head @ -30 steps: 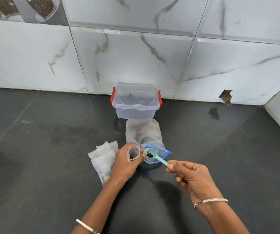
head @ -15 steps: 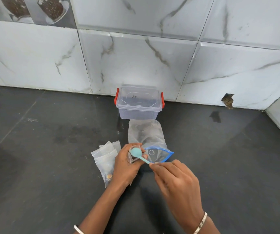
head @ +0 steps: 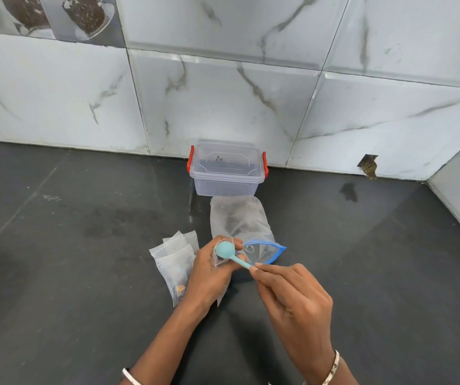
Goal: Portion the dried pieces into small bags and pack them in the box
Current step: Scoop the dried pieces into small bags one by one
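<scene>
- head view: the left hand (head: 209, 276) grips a small bag (head: 219, 260) of clear plastic, fingers curled round its upper part so that the mouth faces up; the bag's lower end shows below the palm.
- the right hand (head: 292, 295) pinches the end of the handle of a light blue spoon (head: 224, 250) between thumb and forefinger, the other fingers curled under.
- the spoon's bowl sits at the mouth of the small bag, its rounded back turned up toward the camera; what is in the bowl cannot be told.
- just behind the hands a big bag (head: 240, 220) of clear plastic with a blue zip rim lies flat on the dark tabletop (head: 84, 273), its mouth gaping toward the person; something dark shows dimly through its wall.
- a pile of small bags (head: 173, 254) lies just left of the left hand, partly hidden by it; brown dried pieces (head: 180, 287) show at the near end of the front one.
- the box (head: 226, 173), clear with a red clip at each end and its lid on, stands behind the big bag against the wall (head: 223, 93) of marble-look tiles; whether box and big bag touch cannot be told.
- low on the wall to the right is a small ragged hole (head: 367, 166).
- a bangle (head: 331, 368) circles the right wrist.
</scene>
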`<state>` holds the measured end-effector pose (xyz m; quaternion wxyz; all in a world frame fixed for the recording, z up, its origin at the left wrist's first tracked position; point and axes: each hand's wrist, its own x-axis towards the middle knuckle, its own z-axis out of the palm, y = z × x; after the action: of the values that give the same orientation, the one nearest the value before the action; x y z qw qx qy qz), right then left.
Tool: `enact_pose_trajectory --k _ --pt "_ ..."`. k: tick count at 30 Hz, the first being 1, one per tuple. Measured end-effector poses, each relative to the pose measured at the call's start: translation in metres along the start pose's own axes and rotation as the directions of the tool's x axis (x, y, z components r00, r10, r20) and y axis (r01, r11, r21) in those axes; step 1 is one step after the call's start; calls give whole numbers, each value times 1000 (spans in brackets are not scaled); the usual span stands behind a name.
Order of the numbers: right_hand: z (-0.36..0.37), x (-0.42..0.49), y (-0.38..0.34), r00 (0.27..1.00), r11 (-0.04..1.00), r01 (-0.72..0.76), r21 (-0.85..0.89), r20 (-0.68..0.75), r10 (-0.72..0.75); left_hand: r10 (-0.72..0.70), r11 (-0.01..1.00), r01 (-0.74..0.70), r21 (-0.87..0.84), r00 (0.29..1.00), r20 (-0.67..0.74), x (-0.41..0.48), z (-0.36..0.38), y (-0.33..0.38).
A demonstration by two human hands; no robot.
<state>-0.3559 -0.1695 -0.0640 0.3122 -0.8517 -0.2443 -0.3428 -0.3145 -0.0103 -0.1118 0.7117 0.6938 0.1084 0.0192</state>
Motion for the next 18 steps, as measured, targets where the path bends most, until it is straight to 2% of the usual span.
enact_pose_trajectory --k 2,3,4,6,8,10,13,18 --pt "-2 4 -4 972 960 -234 157 8 235 -10 1000 10 -11 1000 21 -1 -1 0" --pt "-3 7 -7 919 880 -386 277 30 393 -16 1000 16 -17 999 28 -2 -2 0" --pt "-4 10 -9 840 754 -520 401 81 536 -22 999 22 -29 999 31 -3 -3 0" --pt "-8 14 -8 666 450 -678 582 228 710 -31 999 32 -26 999 44 -4 -3 -1" --pt "-11 14 0 492 186 -758 625 361 792 -49 998 51 -35 997 60 -6 -3 0" --pt "-15 10 11 346 29 -817 576 449 823 -79 996 82 -38 994 72 -8 -4 2" --pt "-22 -3 27 211 -101 -843 528 498 841 -116 993 119 -13 983 146 -12 -10 9" --pt "-30 -42 54 26 -183 -857 482 396 918 -213 973 227 -38 949 231 -19 -25 17"
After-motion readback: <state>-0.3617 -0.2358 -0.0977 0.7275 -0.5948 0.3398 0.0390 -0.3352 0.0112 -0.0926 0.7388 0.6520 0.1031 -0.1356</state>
